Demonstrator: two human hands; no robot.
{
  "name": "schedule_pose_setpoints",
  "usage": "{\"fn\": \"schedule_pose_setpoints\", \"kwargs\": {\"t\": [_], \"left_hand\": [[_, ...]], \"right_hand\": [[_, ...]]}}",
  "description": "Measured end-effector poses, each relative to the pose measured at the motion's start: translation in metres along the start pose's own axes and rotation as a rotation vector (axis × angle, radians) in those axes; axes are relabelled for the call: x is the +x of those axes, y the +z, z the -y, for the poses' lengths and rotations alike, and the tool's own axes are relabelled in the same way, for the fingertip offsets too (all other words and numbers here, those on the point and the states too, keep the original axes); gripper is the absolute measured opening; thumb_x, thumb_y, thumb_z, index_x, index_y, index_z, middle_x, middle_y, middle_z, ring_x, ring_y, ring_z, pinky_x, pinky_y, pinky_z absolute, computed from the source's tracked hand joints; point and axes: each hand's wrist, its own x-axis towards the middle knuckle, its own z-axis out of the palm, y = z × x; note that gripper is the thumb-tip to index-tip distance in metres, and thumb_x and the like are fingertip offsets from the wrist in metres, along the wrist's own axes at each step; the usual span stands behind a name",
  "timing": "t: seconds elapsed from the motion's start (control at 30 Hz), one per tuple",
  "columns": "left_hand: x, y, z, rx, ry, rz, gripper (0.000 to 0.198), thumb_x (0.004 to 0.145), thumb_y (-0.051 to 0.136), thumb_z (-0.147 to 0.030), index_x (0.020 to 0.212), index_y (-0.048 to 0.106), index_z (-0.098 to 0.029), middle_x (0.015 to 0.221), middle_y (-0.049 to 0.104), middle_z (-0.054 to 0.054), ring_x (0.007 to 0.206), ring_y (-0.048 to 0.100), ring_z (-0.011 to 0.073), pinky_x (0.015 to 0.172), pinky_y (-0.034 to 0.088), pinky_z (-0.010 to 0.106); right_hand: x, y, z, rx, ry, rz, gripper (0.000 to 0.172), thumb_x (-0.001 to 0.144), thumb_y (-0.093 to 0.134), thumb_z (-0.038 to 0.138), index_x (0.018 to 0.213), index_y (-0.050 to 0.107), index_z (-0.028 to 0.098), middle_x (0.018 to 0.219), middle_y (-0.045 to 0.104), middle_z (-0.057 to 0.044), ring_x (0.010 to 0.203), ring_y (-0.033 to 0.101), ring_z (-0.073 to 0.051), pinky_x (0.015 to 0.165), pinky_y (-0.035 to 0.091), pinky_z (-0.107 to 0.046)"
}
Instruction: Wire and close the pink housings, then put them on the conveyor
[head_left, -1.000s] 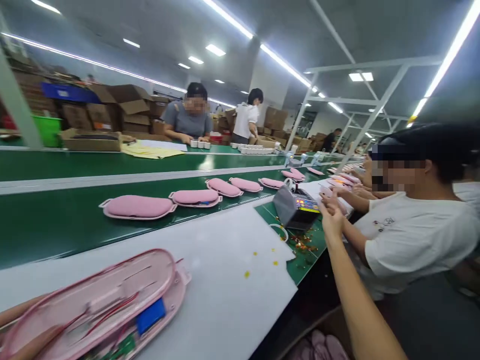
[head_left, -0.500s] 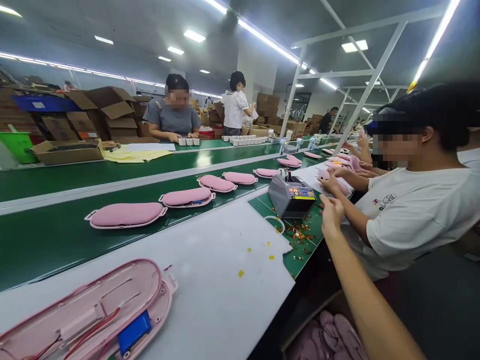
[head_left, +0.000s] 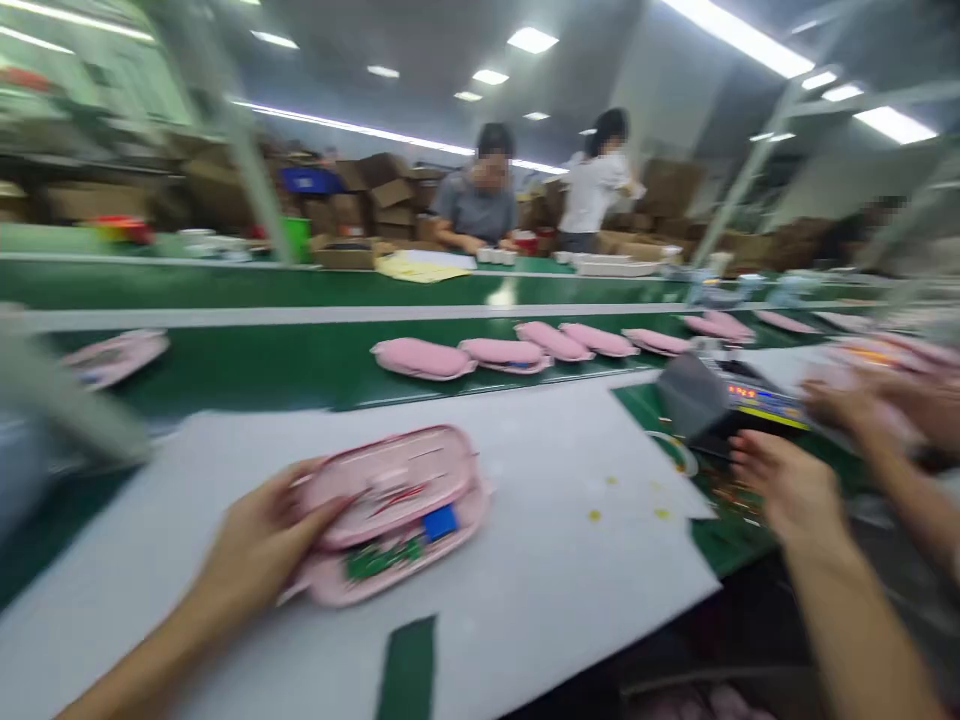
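Observation:
My left hand (head_left: 289, 530) grips the left end of an open pink case (head_left: 397, 480), thumb over the upper shell and fingers behind it. The upper shell lies tilted over the lower one, with red wires inside. Between the shells show a blue block (head_left: 440, 522) and a green circuit board (head_left: 384, 557). At the right, my right hand (head_left: 784, 480) is raised beside the grey tape dispenser (head_left: 705, 395), its fingers bent and blurred; whether it holds anything cannot be made out.
A row of closed pink cases (head_left: 424, 358) lies on the green belt (head_left: 315, 370) behind the white sheet (head_left: 555, 560). Yellow tape bits dot the sheet. A co-worker's hands (head_left: 847, 400) are at far right, and a post (head_left: 67, 390) stands at left.
The view has swung left and is blurred. My left hand has come into view on the open case. My right hand remains by the dispenser.

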Motion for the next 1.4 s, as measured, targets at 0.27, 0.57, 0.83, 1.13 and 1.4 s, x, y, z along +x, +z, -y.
{"fn": "schedule_pose_setpoints", "kwargs": {"t": [0.27, 0.57, 0.83, 1.13, 1.4], "left_hand": [[-0.007, -0.007, 0.029, -0.343, -0.025, 0.225, 0.055, 0.072, 0.082, -0.041, 0.115, 0.06, -0.016, 0.099, 0.071, 0.01, 0.084, 0.071, 0.0244, 0.07, 0.061, 0.031], [-0.014, 0.0, 0.043, -0.589, -0.051, 0.213, 0.042, 0.076, 0.077, -0.033, 0.109, 0.061, -0.015, 0.082, 0.07, 0.007, 0.07, 0.068, 0.0196, 0.057, 0.054, 0.024], [-0.015, 0.001, 0.042, -0.612, -0.089, 0.139, 0.036, 0.072, 0.078, -0.021, 0.105, 0.066, -0.014, 0.088, 0.071, 0.01, 0.076, 0.07, 0.0236, 0.061, 0.057, 0.028], [-0.013, -0.002, 0.039, -0.618, -0.129, 0.137, 0.032, 0.069, 0.081, -0.013, 0.099, 0.069, -0.011, 0.081, 0.072, 0.007, 0.076, 0.069, 0.0205, 0.06, 0.054, 0.022], [-0.017, -0.001, 0.039, -0.537, -0.069, 0.138, 0.029, 0.071, 0.079, -0.014, 0.099, 0.069, -0.013, 0.088, 0.072, 0.008, 0.08, 0.069, 0.0226, 0.063, 0.054, 0.025]], "right_hand": [[-0.203, 0.188, 0.03, -0.397, -0.895, 1.187, 0.029, 0.08, 0.068, 0.035, 0.107, 0.057, 0.027, 0.106, 0.065, -0.003, 0.099, 0.062, -0.022, 0.085, 0.049, -0.039], [-0.227, 0.257, -0.005, -0.611, -0.773, 1.475, 0.027, 0.077, 0.064, 0.021, 0.101, 0.05, 0.025, 0.079, 0.059, 0.006, 0.068, 0.054, -0.014, 0.065, 0.042, -0.027], [-0.219, 0.249, 0.021, -0.86, -1.207, 1.612, 0.022, 0.1, 0.041, 0.031, 0.086, 0.055, 0.022, 0.12, 0.053, -0.002, 0.099, 0.055, -0.017, 0.084, 0.043, -0.034], [-0.237, 0.254, 0.01, -1.085, -1.668, 1.435, 0.02, 0.098, 0.046, 0.025, 0.089, 0.063, 0.022, 0.114, 0.059, -0.002, 0.093, 0.055, -0.017, 0.056, 0.036, -0.026], [-0.232, 0.268, 0.023, -1.159, -1.508, 1.182, 0.028, 0.075, 0.076, 0.046, 0.071, 0.065, 0.02, 0.078, 0.067, -0.002, 0.07, 0.059, -0.018, 0.05, 0.03, -0.027]]}}
